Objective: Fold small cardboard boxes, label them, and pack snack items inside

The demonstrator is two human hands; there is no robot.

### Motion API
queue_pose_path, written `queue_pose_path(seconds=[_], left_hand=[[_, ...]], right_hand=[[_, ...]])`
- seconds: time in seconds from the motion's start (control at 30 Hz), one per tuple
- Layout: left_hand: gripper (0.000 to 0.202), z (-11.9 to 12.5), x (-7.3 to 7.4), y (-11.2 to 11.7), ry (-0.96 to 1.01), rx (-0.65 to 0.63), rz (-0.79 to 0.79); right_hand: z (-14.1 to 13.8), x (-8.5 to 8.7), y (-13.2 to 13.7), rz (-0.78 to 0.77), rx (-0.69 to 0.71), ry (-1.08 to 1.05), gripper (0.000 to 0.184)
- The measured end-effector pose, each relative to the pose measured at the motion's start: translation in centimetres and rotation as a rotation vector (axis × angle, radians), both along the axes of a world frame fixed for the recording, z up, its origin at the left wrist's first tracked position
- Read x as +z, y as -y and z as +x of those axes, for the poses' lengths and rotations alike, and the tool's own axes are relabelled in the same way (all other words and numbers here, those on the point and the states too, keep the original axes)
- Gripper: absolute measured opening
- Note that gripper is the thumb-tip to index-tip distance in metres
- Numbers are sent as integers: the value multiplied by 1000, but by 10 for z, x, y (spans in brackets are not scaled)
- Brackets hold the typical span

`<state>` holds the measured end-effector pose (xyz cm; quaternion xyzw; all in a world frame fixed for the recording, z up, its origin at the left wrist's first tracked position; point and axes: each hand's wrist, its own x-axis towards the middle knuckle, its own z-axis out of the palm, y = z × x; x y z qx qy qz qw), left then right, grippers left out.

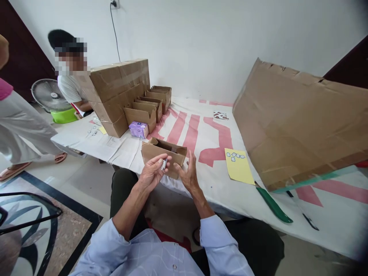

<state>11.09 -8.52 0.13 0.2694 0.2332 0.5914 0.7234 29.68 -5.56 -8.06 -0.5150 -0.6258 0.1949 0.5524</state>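
Observation:
My left hand (153, 171) pinches a small whitish piece with a dark edge (164, 165) between thumb and fingers; its exact kind is too small to make out. Beside it, my right hand (188, 172) has its fingers apart and nothing in them. Just beyond both hands, a narrow open-topped cardboard box (149, 150) stands at the table's front edge, partly hidden by them. Something dark lies inside the box. To the right, a yellow sheet (240, 172) carries several small pale, dark-edged pieces (235, 155).
Several open cardboard boxes (140, 113) line the left, with a purple tissue pack (138, 129) before them. Stacked cartons (120, 92) separate me from a seated person (67, 86). A green-handled knife (273, 204), a thin pen-like tool (309, 220) and a large cardboard panel (299, 122) are at right.

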Motion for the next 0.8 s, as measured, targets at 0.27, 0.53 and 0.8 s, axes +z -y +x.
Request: queue_pose_path(seconds=[0.27, 0.53, 0.8], left_hand=[[37, 20, -4, 9, 13, -30, -19], [37, 46, -15, 14, -64, -66, 7], [38, 69, -24, 15, -94, -166, -10]], right_hand=[[-6, 61, 71, -34, 127, -249, 23], [0, 54, 87, -246, 169, -627, 27], [21, 47, 94, -333, 217, -854, 35]])
